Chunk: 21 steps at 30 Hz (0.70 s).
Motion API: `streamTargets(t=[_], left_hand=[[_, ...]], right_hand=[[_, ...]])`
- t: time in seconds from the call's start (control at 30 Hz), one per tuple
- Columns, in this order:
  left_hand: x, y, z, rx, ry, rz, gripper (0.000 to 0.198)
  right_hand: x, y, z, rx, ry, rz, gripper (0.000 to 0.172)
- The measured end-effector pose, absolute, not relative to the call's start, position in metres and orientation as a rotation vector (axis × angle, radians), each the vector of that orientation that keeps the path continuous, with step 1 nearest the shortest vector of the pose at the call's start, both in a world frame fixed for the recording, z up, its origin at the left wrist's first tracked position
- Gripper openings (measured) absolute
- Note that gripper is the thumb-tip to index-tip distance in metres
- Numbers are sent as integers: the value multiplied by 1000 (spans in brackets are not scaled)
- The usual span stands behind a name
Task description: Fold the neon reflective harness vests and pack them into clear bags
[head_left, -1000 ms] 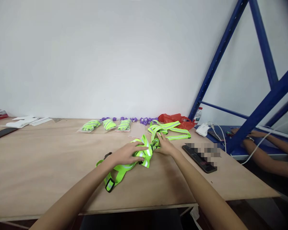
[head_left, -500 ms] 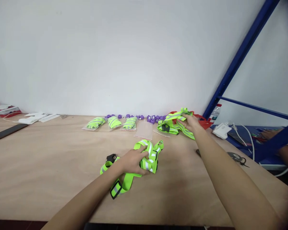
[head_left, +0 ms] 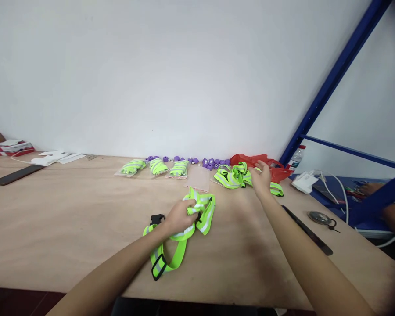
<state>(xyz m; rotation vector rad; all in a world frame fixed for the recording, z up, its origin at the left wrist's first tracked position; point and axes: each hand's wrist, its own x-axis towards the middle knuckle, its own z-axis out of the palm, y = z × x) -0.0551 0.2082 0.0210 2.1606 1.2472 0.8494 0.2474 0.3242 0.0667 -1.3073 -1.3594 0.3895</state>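
Left hand (head_left: pixel 178 216) fingers clench a neon strap (head_left: pixel 202 215); right hand (head_left: pixel 261 177) fingers are released over a second strap (head_left: pixel 230 176), with a red bag (head_left: pixel 246 159) just beyond.

no readable text, no labels, no numbers

The strap (head_left: pixel 200 217) sits in my left fingers (head_left: pixel 188 206), its loose end running back over the surface (head_left: pixel 69 219) toward me, with a buckle (head_left: pixel 157 218) just left of them. My right fingers (head_left: pixel 258 169) are at the right part of a bundle (head_left: pixel 232 177). A pouch (head_left: pixel 199 177) lies between both sets of fingers, farther back. Three packs (head_left: pixel 156 167) lie in a row behind my left fingers, with spools (head_left: pixel 210 163) by the wall. A bag (head_left: pixel 270 163) lies behind my right fingers. Right of them are a bottle (head_left: pixel 296 157) and a charger (head_left: pixel 304 181), and nearer me a ruler (head_left: pixel 307 230). Papers (head_left: pixel 57 157) lie far left.
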Motion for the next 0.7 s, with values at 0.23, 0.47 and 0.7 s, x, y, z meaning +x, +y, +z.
streamTargets(t=[0.23,0.47,0.7], left_hand=[[-65,216,60,1025,773,1387,50],[-73,220,46,873,682,1060,57],[-85,220,45,1764,1190,1033,45]], right_hand=[[163,242,35,-935,-1613,1029,44],[127,226,18,-836,-1583,1212,36],[136,227,5,-942,-1556,1095,33]])
